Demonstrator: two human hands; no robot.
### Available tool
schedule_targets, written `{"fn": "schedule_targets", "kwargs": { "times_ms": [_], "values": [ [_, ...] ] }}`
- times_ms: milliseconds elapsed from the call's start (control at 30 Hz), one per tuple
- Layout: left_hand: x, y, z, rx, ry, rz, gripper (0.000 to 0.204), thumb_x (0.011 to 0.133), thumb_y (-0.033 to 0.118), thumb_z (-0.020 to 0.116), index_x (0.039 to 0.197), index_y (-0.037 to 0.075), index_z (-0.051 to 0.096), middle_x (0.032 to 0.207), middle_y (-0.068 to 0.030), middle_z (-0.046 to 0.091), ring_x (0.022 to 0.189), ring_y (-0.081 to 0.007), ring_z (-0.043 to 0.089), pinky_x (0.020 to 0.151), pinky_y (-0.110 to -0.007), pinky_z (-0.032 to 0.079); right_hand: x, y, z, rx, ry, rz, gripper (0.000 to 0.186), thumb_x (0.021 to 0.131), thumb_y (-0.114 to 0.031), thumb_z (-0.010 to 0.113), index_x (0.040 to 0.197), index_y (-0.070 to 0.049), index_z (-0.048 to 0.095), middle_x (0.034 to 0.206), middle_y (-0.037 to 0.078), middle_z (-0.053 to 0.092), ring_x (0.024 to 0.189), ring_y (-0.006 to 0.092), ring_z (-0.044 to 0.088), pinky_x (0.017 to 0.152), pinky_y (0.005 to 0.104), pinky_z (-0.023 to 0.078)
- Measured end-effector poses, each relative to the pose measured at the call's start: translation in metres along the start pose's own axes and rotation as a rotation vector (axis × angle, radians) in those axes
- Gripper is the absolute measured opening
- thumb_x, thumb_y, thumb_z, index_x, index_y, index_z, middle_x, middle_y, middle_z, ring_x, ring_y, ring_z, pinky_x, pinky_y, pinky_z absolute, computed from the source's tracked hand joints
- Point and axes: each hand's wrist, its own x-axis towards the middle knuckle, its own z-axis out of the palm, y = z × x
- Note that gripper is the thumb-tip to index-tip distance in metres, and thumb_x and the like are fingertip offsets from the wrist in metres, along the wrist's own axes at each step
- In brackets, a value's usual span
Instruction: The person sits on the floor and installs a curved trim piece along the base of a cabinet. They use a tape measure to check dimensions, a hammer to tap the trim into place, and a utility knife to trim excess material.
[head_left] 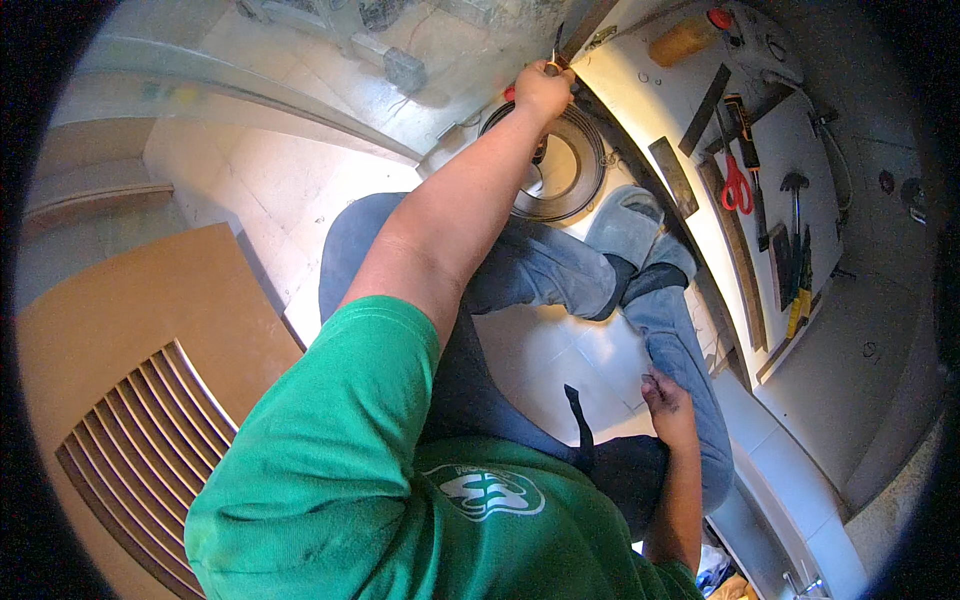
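Note:
Stretched far forward, my left hand (545,90) is closed around a slim dark tool (552,66) with an orange part; its exact kind is too small to tell. The hand is at the corner of a white panel (660,110) and beside a glass pane (480,50). Below that wrist, a black coil (603,165) lies on the floor, partly covered by my forearm. My right hand (668,408) rests by my bent knee with its fingers curled together. Whatever they may hold is hidden or too small to name.
On the panel lie red-handled scissors (736,190), a hammer (795,183), a black-and-orange handle (740,118), a yellow-and-black tool (800,298), dark strips (706,108) and a tan cylinder (685,40). A slatted wooden door (190,290) stands at the left. My crossed legs occupy the middle floor.

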Motion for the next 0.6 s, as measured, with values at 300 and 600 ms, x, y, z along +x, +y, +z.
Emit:
{"fn": "schedule_targets", "kwargs": {
  "times_ms": [300,600],
  "values": [
    [0.015,-0.021,0.0,-0.038,-0.012,0.031,0.018,0.085,0.018,0.072,0.093,0.001,0.07,0.077,-0.0079,0.073,0.061,-0.0164,0.069,0.061,-0.032,0.054,-0.001,-0.003,-0.001,0.016,-0.002,0.007,0.039,0.099,-0.018,0.066,0.132,0.003,0.061,0.116,0.019,0.073,0.109,0.0228,0.068,0.098,0.0327,0.049],
    [0.009,-0.013,-0.003,-0.027,-0.012,0.054,0.019,0.084,0.021,0.074,0.089,0.002,0.07,0.077,-0.0079,0.074,0.06,-0.0158,0.068,0.06,-0.032,0.053,-0.001,-0.016,-0.002,-0.067,-0.026,-0.018,0.038,0.097,-0.013,0.067,0.132,-0.001,0.062,0.114,0.022,0.072,0.105,0.0242,0.07,0.091,0.034,0.054]
  ]
}}
